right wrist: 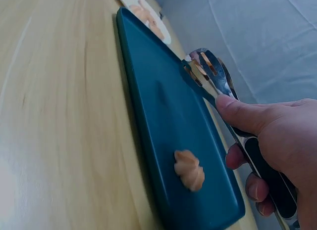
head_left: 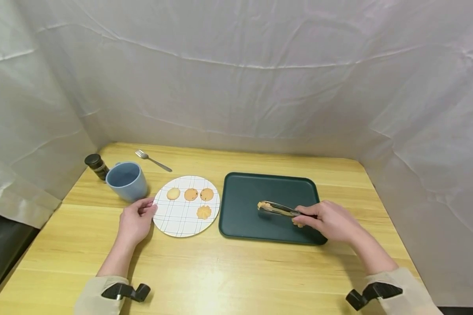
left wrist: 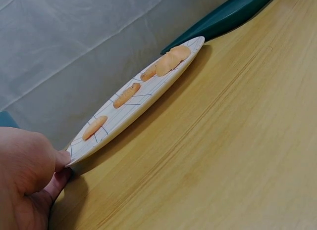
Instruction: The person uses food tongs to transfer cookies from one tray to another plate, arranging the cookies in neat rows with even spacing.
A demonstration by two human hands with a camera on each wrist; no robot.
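At the left, my left hand (head_left: 135, 222) pinches the near-left rim of a white plate (head_left: 177, 221) with a blue grid, thumb on top and fingers below. On the plate lie several cookies, among them a flower-shaped cookie (head_left: 204, 212). My right hand (head_left: 335, 221) grips metal tongs (head_left: 277, 211) with black handles. Between the tong tips is a cookie (head_left: 262, 205), held above the dark green tray (head_left: 268, 186). Another swirled cookie (right wrist: 189, 170) rests on the tray, mostly hidden by the right hand in the head view.
A blue mug (head_left: 128, 181) stands just behind my left hand, with a black-capped jar (head_left: 96, 166) beside it. Farther back lies a fork (head_left: 153, 161). Pale cloth (head_left: 236, 100) hangs around the back and sides of the wooden table (head_left: 205, 275).
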